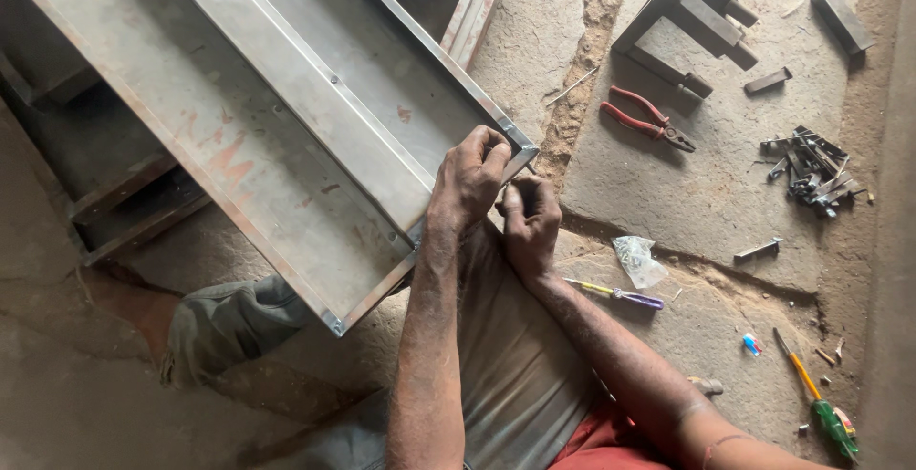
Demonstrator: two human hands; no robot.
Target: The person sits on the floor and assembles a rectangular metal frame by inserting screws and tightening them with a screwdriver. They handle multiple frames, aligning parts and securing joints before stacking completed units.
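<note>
Grey metal tray frame [286,117] rests on my lap, my left hand [469,179] pinching its near corner, my right hand [530,227] closed just below, red pliers [647,119] lying unused beyond it.

Single head view, looking steeply down from above the seated person; close on both hands at a metal frame [286,117], stone floor [687,193] filling the right side

perhaps clear plastic packet [638,260] on ground
</note>
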